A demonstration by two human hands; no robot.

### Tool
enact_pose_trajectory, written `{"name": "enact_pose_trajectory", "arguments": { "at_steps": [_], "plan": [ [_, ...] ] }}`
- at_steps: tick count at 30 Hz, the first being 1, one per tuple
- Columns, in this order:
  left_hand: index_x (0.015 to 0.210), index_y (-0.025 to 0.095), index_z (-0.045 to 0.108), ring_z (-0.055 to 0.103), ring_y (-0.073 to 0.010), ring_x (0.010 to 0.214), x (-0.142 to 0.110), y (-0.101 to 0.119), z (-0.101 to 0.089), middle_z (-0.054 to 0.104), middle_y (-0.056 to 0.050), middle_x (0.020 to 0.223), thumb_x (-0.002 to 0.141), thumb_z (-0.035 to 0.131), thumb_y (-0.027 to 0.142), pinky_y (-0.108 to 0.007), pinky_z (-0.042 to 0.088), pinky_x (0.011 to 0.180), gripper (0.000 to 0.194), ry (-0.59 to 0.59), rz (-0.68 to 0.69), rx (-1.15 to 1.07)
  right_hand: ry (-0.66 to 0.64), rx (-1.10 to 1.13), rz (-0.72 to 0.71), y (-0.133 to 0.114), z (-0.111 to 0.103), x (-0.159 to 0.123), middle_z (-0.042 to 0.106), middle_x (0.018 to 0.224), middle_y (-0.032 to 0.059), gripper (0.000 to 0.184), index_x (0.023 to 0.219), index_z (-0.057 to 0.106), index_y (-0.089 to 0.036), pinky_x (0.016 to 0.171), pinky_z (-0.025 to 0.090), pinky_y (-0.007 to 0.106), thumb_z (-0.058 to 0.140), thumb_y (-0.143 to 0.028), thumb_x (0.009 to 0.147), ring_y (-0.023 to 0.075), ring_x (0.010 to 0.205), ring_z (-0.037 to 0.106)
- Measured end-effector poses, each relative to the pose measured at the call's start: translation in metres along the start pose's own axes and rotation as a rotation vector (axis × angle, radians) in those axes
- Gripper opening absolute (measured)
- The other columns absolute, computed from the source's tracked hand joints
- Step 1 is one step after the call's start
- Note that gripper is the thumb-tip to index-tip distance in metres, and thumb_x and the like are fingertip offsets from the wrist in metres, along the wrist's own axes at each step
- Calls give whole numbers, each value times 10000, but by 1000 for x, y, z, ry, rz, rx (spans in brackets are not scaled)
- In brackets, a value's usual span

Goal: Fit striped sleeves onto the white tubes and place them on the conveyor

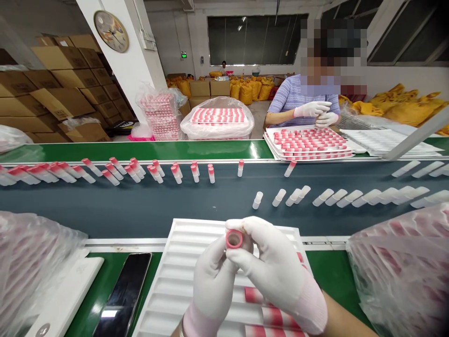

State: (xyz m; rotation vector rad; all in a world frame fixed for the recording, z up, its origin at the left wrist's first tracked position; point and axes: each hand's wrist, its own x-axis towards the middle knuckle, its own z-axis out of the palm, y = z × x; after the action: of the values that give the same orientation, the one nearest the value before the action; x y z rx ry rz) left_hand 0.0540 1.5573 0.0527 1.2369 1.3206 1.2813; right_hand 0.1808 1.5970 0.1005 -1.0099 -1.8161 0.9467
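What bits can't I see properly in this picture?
In the head view:
Most of the pink-rimmed tube: hidden by the left hand and right hand.
Some pink-and-white tubes in the white tray: covered by the right hand.
The phone's near end: cut off by the bottom edge.
The green sign's writing: too small.

White glare on the phone (123,294)

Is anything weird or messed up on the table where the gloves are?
The phone looks a bit odd: it lies on the green worktop, left of the white tray, and doesn't seem to match the pink-and-white tubes there. I can't see anything spilled or broken.
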Motion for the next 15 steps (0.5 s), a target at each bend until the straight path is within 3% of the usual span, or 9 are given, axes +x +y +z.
{"name": "enact_pose_trajectory", "arguments": {
  "at_steps": [4,7,9,11,15],
  "plan": [
    [889,174,714,642,-182,781,-2,2,4,699,-33,793,893,580,424,-243,533,712,283,61,-22,37,53,1,64,-4,5,-2,631,803,-14,63,783,593,-215,640,484,230,580,-155,771,130,754,611],
    [846,171,704,621,-168,729,-1,4,5,684,-27,751,899,567,415,-241,525,677,284,65,-46,49,53,-17,71,-5,3,-3,655,896,-10,150,904,614,-220,702,496,223,580,-143,779,131,841,629],
    [950,177,714,644,-184,795,1,5,3,713,-44,849,897,575,397,-260,537,724,266,4,-64,18,13,-40,5,-4,-2,-1,663,978,4,253,1038,606,-216,762,499,230,568,-141,800,136,909,633],
    [1137,184,671,664,-209,905,5,7,0,726,-65,994,872,613,355,-290,547,800,321,-55,-108,-14,-49,-88,-59,-1,-7,0,656,951,8,244,1048,599,-205,762,493,238,540,-127,824,135,880,629],
    [1480,199,330,682,-228,981,12,10,-8,726,-70,1085,791,695,283,-323,565,827,785,-23,-226,-14,-129,-202,-93,10,-9,1,581,782,-7,106,844,562,-185,635,448,243,513,-92,832,121,690,554]
  ]
}}
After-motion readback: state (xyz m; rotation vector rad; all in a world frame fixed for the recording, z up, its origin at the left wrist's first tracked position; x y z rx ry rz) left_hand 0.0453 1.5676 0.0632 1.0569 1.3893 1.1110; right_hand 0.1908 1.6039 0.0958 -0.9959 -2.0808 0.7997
